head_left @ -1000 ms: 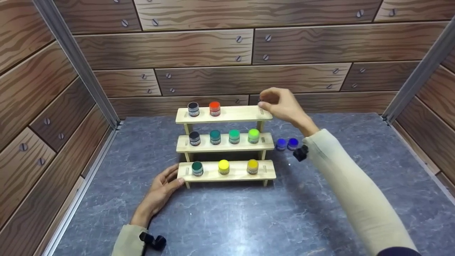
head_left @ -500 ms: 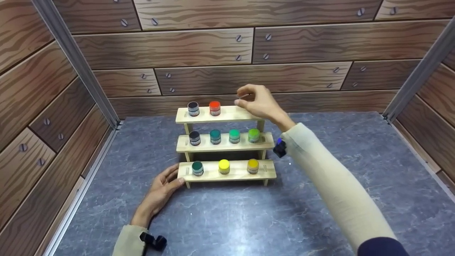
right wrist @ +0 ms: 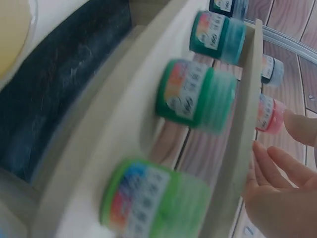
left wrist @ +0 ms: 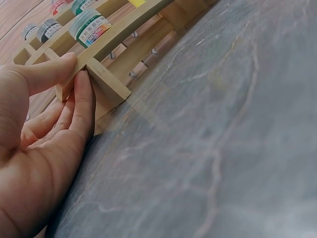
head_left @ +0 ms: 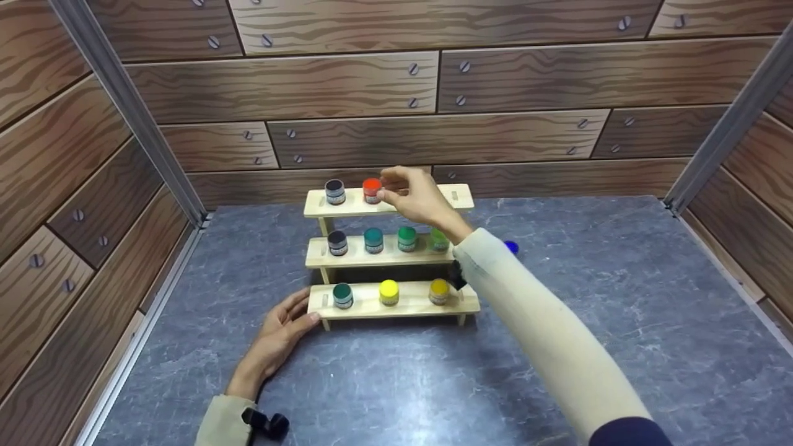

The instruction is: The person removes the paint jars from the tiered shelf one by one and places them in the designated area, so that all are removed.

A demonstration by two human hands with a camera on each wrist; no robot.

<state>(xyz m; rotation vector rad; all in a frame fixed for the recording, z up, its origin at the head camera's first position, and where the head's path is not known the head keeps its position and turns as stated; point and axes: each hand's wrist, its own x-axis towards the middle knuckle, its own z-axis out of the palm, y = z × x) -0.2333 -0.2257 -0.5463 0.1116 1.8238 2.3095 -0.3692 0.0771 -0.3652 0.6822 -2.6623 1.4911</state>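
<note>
A three-tier wooden display stand (head_left: 396, 310) holds small paint jars. My left hand (head_left: 279, 337) grips the left end of its lowest tier, with the thumb (left wrist: 52, 74) on top and the fingers against the support below. At the top tier, my right hand (head_left: 416, 197) is just right of a red paint jar (head_left: 372, 191). In the right wrist view its thumb (right wrist: 302, 128) is close to the red jar's lid and the other fingers are spread apart; whether they touch the jar I cannot tell. A black paint jar (head_left: 335, 192) sits left of the red one.
The middle tier carries black (head_left: 337, 243), teal (head_left: 373, 240), green (head_left: 407, 239) and light green jars (head_left: 438, 240). On the lowest are dark green (head_left: 342, 295), yellow (head_left: 389, 292) and ochre jars (head_left: 439, 292). A blue jar (head_left: 511, 247) lies on the table, partly behind the right sleeve.
My right hand has moved left along the top tier, from its right end to beside the red jar. The left hand stays at the stand's lower left end.
</note>
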